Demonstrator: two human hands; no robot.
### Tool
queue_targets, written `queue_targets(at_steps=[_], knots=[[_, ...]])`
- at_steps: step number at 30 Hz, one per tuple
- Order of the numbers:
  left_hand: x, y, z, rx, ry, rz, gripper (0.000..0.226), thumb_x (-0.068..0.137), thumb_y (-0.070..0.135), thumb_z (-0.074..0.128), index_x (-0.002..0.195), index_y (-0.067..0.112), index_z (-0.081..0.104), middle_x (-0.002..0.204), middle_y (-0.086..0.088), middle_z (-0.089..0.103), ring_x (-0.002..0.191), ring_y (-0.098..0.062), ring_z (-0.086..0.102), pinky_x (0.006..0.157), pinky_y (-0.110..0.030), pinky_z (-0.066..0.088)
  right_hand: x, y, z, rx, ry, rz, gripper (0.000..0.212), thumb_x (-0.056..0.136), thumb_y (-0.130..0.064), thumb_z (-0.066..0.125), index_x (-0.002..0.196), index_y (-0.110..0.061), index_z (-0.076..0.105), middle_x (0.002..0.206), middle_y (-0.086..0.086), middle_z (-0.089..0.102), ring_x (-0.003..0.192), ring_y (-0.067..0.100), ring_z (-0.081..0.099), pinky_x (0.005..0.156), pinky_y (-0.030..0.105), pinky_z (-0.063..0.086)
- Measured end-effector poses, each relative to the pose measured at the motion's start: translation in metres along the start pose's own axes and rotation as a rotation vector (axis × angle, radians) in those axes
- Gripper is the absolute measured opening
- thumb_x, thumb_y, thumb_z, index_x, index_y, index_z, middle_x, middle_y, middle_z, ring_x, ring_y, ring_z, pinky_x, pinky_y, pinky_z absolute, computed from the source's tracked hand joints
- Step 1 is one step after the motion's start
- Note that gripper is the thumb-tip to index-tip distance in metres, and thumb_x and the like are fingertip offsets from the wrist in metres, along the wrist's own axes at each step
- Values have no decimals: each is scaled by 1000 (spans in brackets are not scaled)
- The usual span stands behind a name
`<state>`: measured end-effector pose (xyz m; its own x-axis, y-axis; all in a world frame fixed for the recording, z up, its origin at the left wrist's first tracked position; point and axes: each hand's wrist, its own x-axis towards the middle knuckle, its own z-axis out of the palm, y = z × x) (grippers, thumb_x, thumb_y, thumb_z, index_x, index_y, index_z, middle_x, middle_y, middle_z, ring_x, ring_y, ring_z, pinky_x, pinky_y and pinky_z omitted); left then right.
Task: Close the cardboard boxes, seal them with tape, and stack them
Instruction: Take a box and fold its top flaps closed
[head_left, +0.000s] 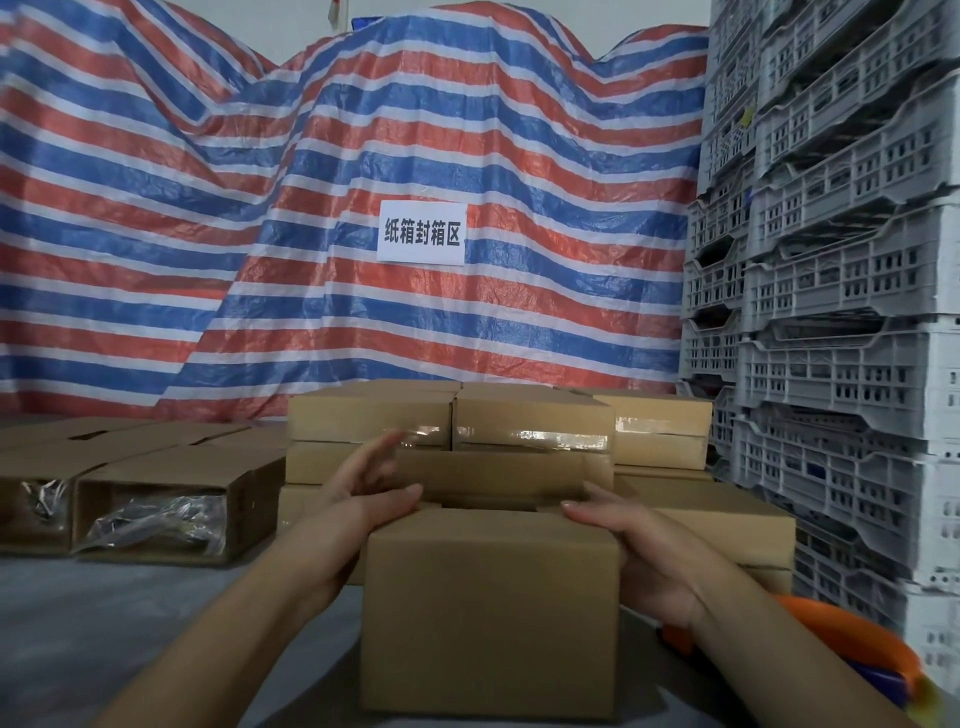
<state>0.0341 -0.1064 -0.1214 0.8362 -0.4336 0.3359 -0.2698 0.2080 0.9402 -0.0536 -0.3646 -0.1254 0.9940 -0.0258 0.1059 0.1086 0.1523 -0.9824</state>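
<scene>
Cardboard box (491, 608), plain brown with its top flaps unsealed, sat on the grey floor directly before the person. The left hand (363, 501) and right hand (631, 540) lay against its upper corners, fingers fairly straight, pressing rather than gripping. Folding well probably meant lowering the raised far flap (493, 475) flush before taping. Behind stood taped brown boxes (530, 418); an orange tape dispenser (831, 639) waited at right.

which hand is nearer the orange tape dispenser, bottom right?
Right. The right hand rests on the right side of the open box, just above-left of the orange tape dispenser. The left hand is on the box's far left side.
</scene>
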Motion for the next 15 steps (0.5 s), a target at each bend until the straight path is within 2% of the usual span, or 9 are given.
queue_targets(at_steps=[3, 6, 9, 12, 13, 15], knots=[[-4, 4, -2, 175, 6, 28, 21, 76, 31, 69, 95, 37, 76, 101, 1, 72, 95, -20, 68, 75, -29, 53, -1, 0, -1, -24, 9, -15, 54, 71, -23, 83, 121, -37, 70, 119, 10, 73, 98, 26, 73, 82, 40, 53], [-7, 7, 0, 291, 32, 0, 28, 70, 49, 67, 86, 29, 79, 92, 4, 75, 98, -19, 65, 93, -36, 45, -2, 0, -2, -36, 5, -19, 52, 77, -23, 75, 125, -42, 67, 122, 9, 72, 105, 29, 71, 87, 42, 52], [-6, 7, 1, 290, 89, -30, 25, 73, 45, 69, 87, 27, 80, 93, 6, 75, 102, -16, 61, 95, -36, 41, -5, -1, 3, -74, 13, -81, 50, 77, -23, 74, 122, -43, 69, 125, 1, 71, 112, 24, 68, 91, 41, 52], [-4, 6, 0, 300, 100, -41, 17, 83, 34, 69, 92, 23, 79, 97, 3, 74, 103, -17, 61, 93, -35, 41, -9, -5, 9, -278, 119, -238, 50, 71, -28, 75, 119, -44, 71, 129, -12, 67, 120, 13, 62, 100, 37, 50], [-4, 7, 0, 298, 102, -40, 16, 84, 33, 69, 92, 23, 79, 96, 4, 74, 102, -17, 61, 92, -34, 41, -10, -7, 10, -361, 144, -283, 44, 74, -29, 74, 117, -40, 74, 128, -12, 67, 121, 11, 61, 103, 34, 48], [-3, 8, 0, 286, 109, -39, 13, 84, 31, 70, 89, 23, 80, 91, 6, 75, 100, -16, 62, 86, -31, 42, -11, -7, 11, -456, 143, -352, 24, 86, -18, 69, 107, -26, 79, 120, -8, 73, 119, 8, 62, 104, 24, 47]])
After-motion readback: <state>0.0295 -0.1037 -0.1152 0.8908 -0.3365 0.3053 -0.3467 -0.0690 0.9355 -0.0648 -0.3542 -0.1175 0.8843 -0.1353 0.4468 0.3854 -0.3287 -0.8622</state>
